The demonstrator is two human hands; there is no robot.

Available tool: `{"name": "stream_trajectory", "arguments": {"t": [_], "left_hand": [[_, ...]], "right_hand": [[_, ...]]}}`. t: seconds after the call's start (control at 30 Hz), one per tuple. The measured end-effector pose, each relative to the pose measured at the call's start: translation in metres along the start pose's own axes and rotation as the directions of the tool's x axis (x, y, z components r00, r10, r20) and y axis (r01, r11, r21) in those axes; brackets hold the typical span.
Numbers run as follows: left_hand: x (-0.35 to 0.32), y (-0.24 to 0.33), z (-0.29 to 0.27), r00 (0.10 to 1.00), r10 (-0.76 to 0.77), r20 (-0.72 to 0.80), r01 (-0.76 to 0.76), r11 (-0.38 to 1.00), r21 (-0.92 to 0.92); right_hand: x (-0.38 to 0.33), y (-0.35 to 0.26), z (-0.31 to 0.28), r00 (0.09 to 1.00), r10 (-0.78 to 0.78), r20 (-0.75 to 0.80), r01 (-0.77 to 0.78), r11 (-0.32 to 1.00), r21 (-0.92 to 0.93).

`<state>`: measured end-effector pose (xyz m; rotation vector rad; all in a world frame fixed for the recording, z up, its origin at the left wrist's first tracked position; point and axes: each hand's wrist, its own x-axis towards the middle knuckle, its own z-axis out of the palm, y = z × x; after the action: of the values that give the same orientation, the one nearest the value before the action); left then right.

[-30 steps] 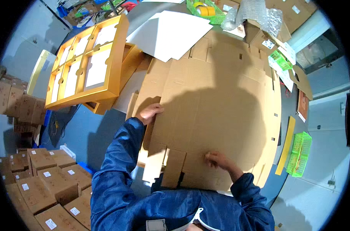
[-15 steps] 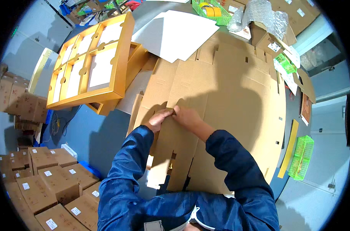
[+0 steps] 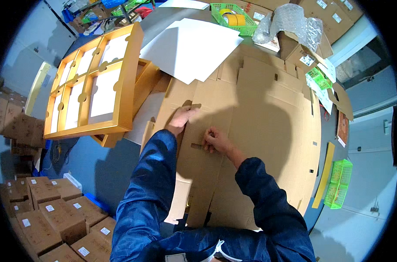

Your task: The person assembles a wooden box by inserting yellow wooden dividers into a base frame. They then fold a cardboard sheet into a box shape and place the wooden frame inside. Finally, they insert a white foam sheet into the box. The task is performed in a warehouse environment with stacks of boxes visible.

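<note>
A large brown cardboard sheet (image 3: 259, 144) with fold lines and small slots lies before me. My left hand (image 3: 180, 118) is at its left side, its fingers bent over the edge of a long flap and holding it. To the right and a little nearer, my right hand (image 3: 217, 140) sits low over the sheet beside a narrow slot (image 3: 197, 146). Its fingers are curled together, and whatever may be between them is hidden. Below my left hand, the flap's near end (image 3: 179, 201) stands somewhat away from the rest of the sheet.
Gold divided trays (image 3: 87, 83) with white inserts stand stacked at the left. White sheets (image 3: 189, 48) lie beyond the cardboard. A green basket (image 3: 235, 22) holds yellow tape rolls. Bubble wrap (image 3: 294, 19) is at the far right, a green crate (image 3: 339, 183) at the right; cartons (image 3: 61, 216) fill the lower left.
My hands have come apart. The left has moved slightly farther away along the edge; the right has moved right and nearer to me, beside a slot. The view has shifted slightly.
</note>
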<state>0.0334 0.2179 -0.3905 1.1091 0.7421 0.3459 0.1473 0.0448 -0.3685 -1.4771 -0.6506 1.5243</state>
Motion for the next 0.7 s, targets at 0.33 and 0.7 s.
{"name": "stream_trajectory", "arguments": {"t": [0.33, 0.7], "left_hand": [[-0.004, 0.044, 0.021, 0.977, -0.207, 0.047, 0.199, 0.969, 0.146], [0.009, 0.021, 0.023, 0.996, -0.068, 0.057, 0.067, 0.998, 0.016]], "right_hand": [[0.082, -0.027, -0.039, 0.838, -0.532, -0.123, 0.312, 0.65, -0.693], [0.13, 0.003, -0.05, 0.515, -0.642, -0.568, 0.326, 0.76, -0.563]]}}
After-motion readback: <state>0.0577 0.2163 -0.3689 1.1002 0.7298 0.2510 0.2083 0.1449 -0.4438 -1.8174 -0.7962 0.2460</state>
